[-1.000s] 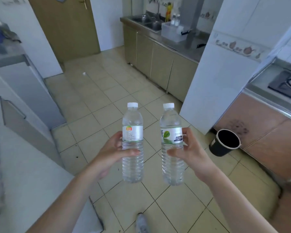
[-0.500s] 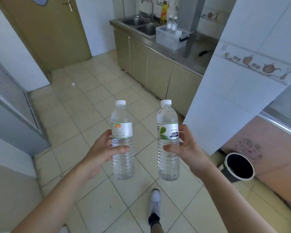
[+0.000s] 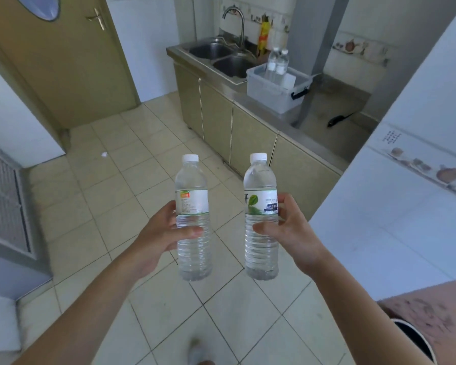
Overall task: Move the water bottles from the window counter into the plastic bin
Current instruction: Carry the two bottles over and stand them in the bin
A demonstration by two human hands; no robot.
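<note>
You hold two upright, capped water bottles above the tiled floor.
Your left hand (image 3: 159, 234) grips the orange-labelled bottle (image 3: 193, 219); your right hand (image 3: 287, 230) grips the leaf-labelled bottle (image 3: 261, 219). Ahead, the plastic bin (image 3: 271, 89) on the surface (image 3: 327, 130) holds two bottles (image 3: 277, 61).

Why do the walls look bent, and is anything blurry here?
Head view: the wide-angle lens bows the tiled wall and door; both bottles, left and right, look sharp; the shoe at the bottom edge is smeared; soft daylight, faint shadows.
</note>
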